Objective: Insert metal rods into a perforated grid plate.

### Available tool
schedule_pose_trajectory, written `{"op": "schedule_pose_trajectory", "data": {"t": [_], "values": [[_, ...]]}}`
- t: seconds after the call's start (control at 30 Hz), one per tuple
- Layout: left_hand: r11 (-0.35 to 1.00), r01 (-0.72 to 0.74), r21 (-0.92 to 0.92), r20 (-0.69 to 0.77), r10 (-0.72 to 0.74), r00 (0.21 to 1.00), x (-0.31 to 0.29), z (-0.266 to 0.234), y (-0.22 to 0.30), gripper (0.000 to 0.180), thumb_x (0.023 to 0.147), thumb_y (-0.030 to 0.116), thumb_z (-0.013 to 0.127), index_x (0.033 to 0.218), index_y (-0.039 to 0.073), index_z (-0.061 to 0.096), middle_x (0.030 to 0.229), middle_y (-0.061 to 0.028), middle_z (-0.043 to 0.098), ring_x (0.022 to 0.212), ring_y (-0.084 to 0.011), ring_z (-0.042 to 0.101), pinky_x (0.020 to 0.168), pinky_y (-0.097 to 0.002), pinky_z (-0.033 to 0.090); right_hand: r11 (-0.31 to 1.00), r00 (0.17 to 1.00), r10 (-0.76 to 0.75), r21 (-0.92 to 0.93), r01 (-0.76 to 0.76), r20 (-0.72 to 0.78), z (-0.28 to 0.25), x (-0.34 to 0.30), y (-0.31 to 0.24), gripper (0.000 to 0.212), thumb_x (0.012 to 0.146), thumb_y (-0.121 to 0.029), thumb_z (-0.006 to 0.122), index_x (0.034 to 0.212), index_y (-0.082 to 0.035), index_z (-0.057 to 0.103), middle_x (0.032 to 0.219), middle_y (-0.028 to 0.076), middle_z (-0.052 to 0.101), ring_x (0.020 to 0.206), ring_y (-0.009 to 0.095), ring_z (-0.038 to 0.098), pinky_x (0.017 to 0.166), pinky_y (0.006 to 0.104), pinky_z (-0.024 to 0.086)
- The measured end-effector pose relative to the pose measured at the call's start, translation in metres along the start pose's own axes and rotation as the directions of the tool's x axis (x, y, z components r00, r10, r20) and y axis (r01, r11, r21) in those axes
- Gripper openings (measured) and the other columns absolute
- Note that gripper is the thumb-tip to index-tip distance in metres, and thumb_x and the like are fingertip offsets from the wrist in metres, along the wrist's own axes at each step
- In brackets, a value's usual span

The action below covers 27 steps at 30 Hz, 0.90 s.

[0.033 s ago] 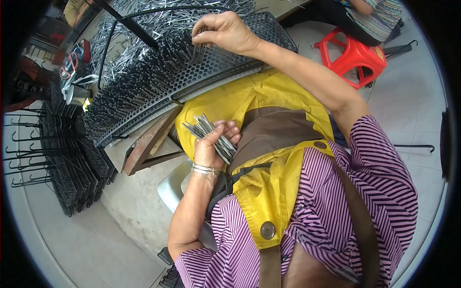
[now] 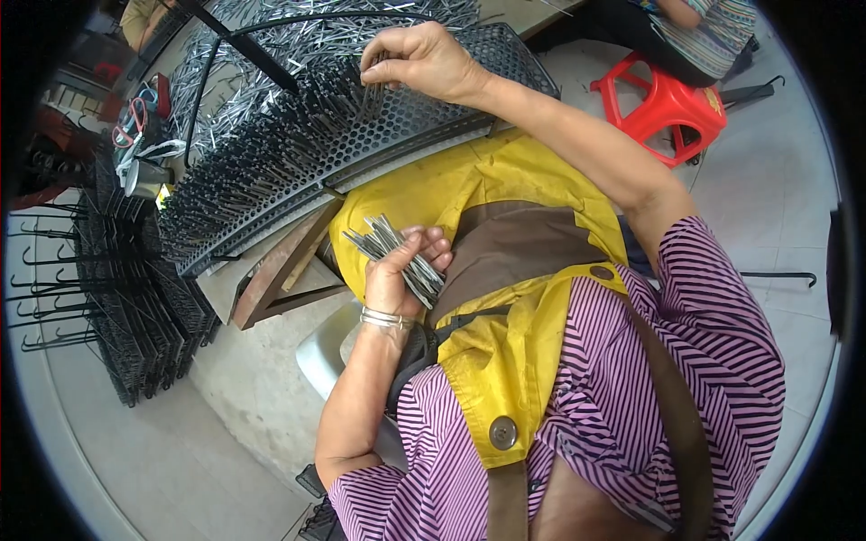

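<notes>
In my left hand (image 2: 406,269), close to my lap, lies a bundle of thin grey metal strips (image 2: 397,252), with the thumb closed over them. My right hand (image 2: 419,61) reaches over a black perforated rack (image 2: 451,90), its thumb and fingers pinched on a thin metal strip (image 2: 372,92) that points down at the holes. The exact number of strips in the pinch is hard to make out. Rows of upright dark strips (image 2: 262,149) fill the rack's left and middle part, while holes at the right show bare.
A heap of loose metal strips (image 2: 244,68) lies behind the rack. Scissors (image 2: 135,122) and a metal cup (image 2: 144,178) stand at the left. Stacked black hooked racks (image 2: 126,288) are on the floor. A red stool (image 2: 663,108) and another person (image 2: 699,36) are at upper right.
</notes>
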<state>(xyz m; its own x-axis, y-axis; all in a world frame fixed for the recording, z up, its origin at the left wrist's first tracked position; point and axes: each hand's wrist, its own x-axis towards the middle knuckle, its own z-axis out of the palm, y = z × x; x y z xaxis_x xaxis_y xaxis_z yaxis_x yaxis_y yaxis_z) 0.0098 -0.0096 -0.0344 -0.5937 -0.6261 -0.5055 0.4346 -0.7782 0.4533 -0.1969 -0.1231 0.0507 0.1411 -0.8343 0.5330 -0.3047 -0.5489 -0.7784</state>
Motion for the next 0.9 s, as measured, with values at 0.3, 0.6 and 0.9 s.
{"op": "schedule_pose_trajectory", "data": {"t": [0.3,0.6,0.9], "values": [[1.000,0.004,0.005,-0.025,-0.004,1.000,-0.001,0.002,0.000,0.013,0.080,0.009,0.052,0.092,0.003,0.052,0.093,-0.0140,0.058,0.084,-0.0265,0.058,0.073,-0.0392,0.050,0.991,0.993,0.105,0.093,-0.099,-0.057,0.002,-0.005,0.003,0.006,0.077,-0.006,0.060,0.081,-0.002,0.061,0.066,0.000,0.058,0.059,0.004,0.053,0.055,0.0161,0.046],[1.000,0.002,0.012,-0.012,-0.002,1.000,0.001,-0.001,0.000,0.012,0.080,0.009,0.052,0.092,0.003,0.052,0.092,-0.0135,0.058,0.084,-0.0265,0.058,0.073,-0.0392,0.050,0.932,0.989,-0.128,-0.332,0.147,0.077,0.023,0.005,0.007,0.010,0.070,-0.010,0.062,0.077,-0.003,0.060,0.060,0.007,0.058,0.053,0.012,0.056,0.051,0.0251,0.044],[0.999,-0.014,-0.040,-0.040,0.012,0.999,0.001,0.002,-0.001,0.015,0.080,0.006,0.052,0.092,-0.002,0.051,0.089,-0.0178,0.058,0.080,-0.0282,0.058,0.070,-0.0391,0.050,0.845,0.993,-0.025,-0.528,0.081,0.112,0.043,0.023,-0.016,0.008,0.070,-0.006,0.058,0.070,0.001,0.056,0.060,0.018,0.055,0.062,0.031,0.058,0.058,0.0376,0.044]]}}
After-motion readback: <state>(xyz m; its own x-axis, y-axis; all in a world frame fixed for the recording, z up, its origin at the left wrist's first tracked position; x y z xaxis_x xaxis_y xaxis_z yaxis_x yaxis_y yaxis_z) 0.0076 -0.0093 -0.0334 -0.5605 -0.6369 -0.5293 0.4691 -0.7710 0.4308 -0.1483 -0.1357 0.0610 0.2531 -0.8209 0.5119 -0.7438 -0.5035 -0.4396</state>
